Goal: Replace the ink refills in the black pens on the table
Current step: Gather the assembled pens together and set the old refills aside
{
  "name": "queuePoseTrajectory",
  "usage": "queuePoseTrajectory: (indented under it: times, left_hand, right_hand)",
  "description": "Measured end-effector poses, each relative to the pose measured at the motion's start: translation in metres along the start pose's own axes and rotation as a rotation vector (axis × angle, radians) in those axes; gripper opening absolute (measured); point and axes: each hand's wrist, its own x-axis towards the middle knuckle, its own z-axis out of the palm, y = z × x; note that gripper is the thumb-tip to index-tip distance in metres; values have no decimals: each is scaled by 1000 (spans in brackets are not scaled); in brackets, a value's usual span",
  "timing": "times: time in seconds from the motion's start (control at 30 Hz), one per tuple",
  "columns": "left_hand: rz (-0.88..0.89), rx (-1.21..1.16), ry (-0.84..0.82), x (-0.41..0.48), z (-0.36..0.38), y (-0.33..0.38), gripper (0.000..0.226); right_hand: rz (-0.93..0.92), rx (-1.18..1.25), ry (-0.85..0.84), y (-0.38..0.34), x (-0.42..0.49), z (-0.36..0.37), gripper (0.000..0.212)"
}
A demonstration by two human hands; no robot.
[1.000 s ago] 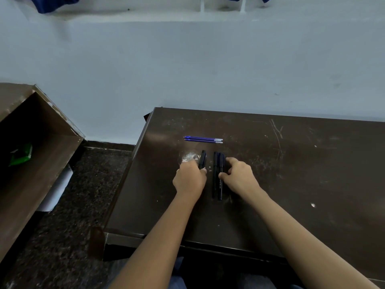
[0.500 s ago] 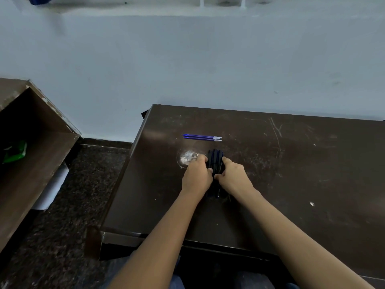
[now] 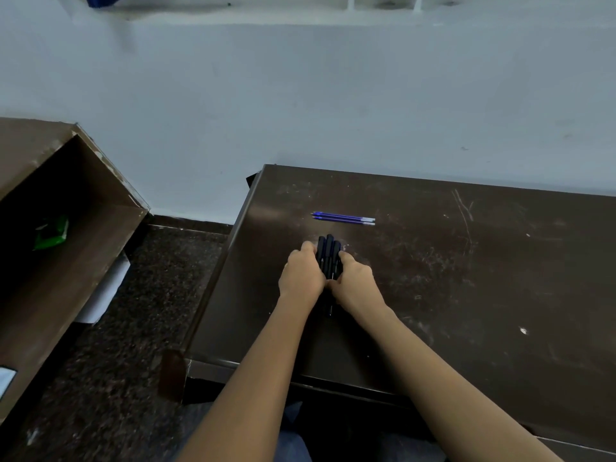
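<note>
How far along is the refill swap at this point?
Done: nothing swapped; no pen looks opened. In hand: the left hand and right hand hold the black pens bunched together on the table. Left: every swap; the blue refills lie apart beyond the pens, untouched.

Second ago: my left hand (image 3: 301, 278) grips one pen, set apart from two under my right hand (image 3: 353, 283). Now gap closed: all pens (image 3: 329, 258) bunched in one tight bundle, my hands pressed together, fingers curled round it. Bundle shifted left, under left half of refills (image 3: 343, 218).
</note>
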Motion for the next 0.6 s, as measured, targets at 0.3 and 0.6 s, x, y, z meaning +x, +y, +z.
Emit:
queuePoseTrajectory:
  times: [0.3, 0.6]
  left_hand:
    - [-16, -12, 18, 5, -3, -1, 38]
    - [-39, -33, 11, 7, -5, -1, 40]
  right_hand:
    - [30, 54, 49, -5, 12, 1, 44]
    - [16, 40, 29, -5, 14, 0, 49]
